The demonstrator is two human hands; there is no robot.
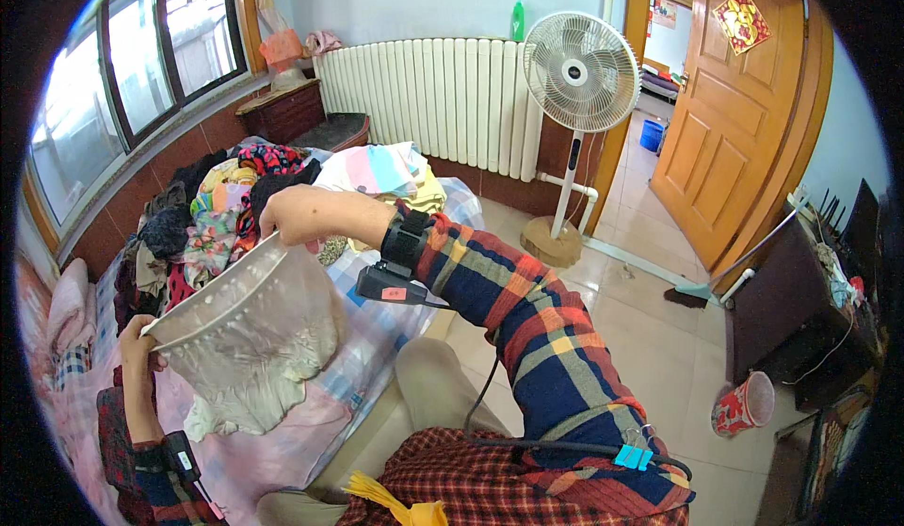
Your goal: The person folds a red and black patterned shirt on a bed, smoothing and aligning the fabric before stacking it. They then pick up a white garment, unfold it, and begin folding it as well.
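A pale grey garment of thin cloth (247, 335) hangs stretched between my two hands, its banded edge on top and its crumpled lower part over the bed. My left hand (138, 346) grips one end of the band at the lower left. Higher up, my right hand (296, 219) holds the other end, its fingertips partly hidden behind the hand. Behind the garment lies a heap of mixed clothes (212, 236), dark, floral and patterned. Beyond my right hand, a white, pink and blue piece of clothing (374, 169) rests on yellow striped cloth (427, 194).
The bed has a blue-and-white checked sheet (381, 342); a rolled pink blanket (70, 307) lies at its left. A white radiator (431, 102) lines the wall. On the floor are a standing fan (579, 74), a broom (685, 296) and a red-and-white bucket (741, 406).
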